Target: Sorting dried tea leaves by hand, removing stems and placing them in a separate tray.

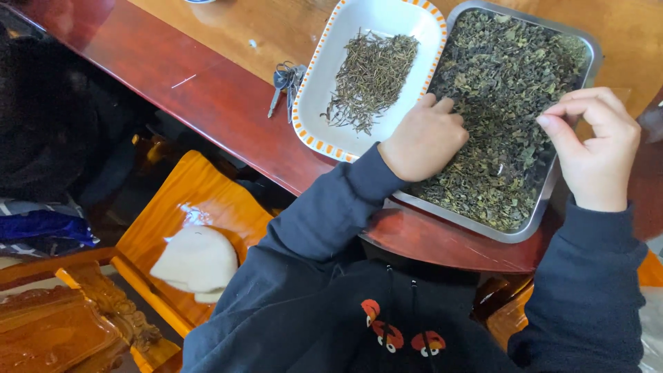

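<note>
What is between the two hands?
Dried green leaves in the metal tray fill the stretch between the left hand and the right hand, seen from the head camera.

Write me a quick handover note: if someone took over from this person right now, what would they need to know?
Left hand: resting knuckles-up on the dried leaves in the metal tray, fingers curled in.
Right hand: at the tray's right edge, fingers bent; whether it holds anything cannot be told.
Done: a small heap of thin stems lies in the white dish to the left.
Left: the tray is full of leaves.
Nearby: keys on the table.
</note>
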